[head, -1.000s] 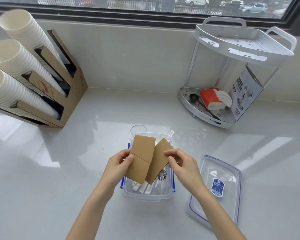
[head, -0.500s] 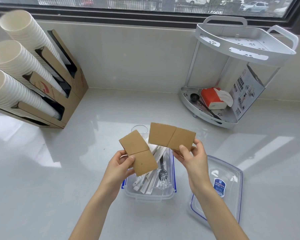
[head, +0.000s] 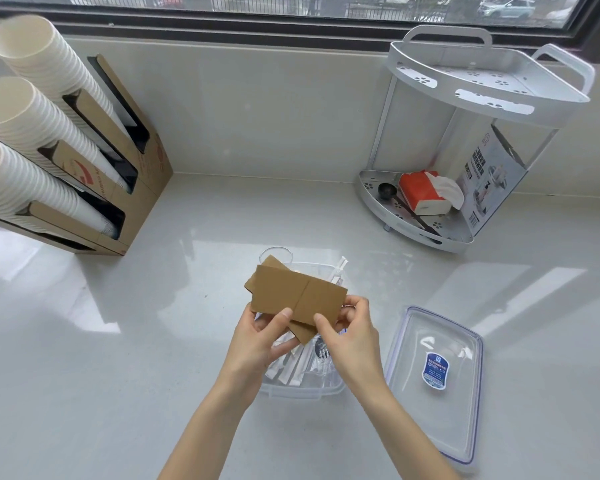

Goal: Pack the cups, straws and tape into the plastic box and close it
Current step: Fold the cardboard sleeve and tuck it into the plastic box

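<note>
My left hand (head: 257, 337) and my right hand (head: 350, 336) together hold two flat brown cardboard cup sleeves (head: 297, 294), one laid over the other, above the clear plastic box (head: 302, 391). The box stands open on the counter and holds several paper-wrapped straws (head: 293, 367) and a clear item with a dark patch. A clear plastic cup rim (head: 276, 254) shows behind the sleeves. The box's clear lid (head: 437, 382), blue-edged with a blue label, lies flat to the right of the box. No tape is visible.
A cardboard dispenser (head: 118, 174) with three stacks of white paper cups (head: 32, 109) stands at the back left. A white two-tier corner rack (head: 465, 140) at the back right holds a red tissue pack, a black scoop and a printed box.
The two sleeves were held apart, one in each hand, half a second ago. Now my hands have come together and the sleeves overlap in a single stack over the box.
</note>
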`<state>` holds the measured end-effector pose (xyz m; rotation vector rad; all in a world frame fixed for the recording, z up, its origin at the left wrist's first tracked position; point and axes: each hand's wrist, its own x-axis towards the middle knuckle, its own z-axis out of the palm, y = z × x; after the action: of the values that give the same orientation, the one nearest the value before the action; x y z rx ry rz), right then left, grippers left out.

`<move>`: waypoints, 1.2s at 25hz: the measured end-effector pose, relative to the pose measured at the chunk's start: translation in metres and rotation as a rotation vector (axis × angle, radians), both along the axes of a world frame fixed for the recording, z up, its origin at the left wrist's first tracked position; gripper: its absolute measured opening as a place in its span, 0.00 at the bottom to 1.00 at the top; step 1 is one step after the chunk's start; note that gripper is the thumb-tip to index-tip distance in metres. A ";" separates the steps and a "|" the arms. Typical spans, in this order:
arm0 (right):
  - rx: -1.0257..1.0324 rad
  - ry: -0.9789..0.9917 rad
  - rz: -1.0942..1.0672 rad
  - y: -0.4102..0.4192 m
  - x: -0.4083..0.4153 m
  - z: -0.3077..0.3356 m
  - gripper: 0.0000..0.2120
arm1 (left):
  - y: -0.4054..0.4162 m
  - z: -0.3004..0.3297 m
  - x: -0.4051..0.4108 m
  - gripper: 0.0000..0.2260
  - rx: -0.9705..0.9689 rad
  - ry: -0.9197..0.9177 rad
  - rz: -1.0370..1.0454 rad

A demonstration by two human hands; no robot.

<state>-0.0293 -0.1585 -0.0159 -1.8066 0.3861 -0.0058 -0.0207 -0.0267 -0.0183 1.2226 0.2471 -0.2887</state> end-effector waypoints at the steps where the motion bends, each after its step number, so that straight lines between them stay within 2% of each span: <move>1: -0.058 0.011 0.032 0.000 -0.001 -0.001 0.12 | 0.000 -0.001 -0.001 0.13 -0.006 -0.003 0.021; 5: -0.173 0.091 0.136 -0.006 0.000 -0.004 0.10 | 0.007 -0.002 0.001 0.12 0.037 0.010 0.117; 10: -0.085 0.051 0.146 -0.011 0.008 0.003 0.12 | 0.008 -0.001 -0.001 0.06 0.115 0.039 0.044; 15: -0.040 0.046 0.216 -0.001 0.004 -0.002 0.10 | 0.004 -0.002 -0.003 0.07 0.129 0.027 -0.003; 25: 0.109 0.114 0.277 0.005 0.001 -0.002 0.04 | 0.008 -0.003 -0.003 0.09 0.254 0.007 0.081; 30: 0.053 0.090 0.240 0.004 0.010 0.001 0.03 | 0.016 -0.004 0.003 0.06 0.383 -0.040 0.046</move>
<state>-0.0195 -0.1548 -0.0150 -1.7945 0.2290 0.2512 -0.0181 -0.0105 -0.0227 1.5967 0.3039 -0.1808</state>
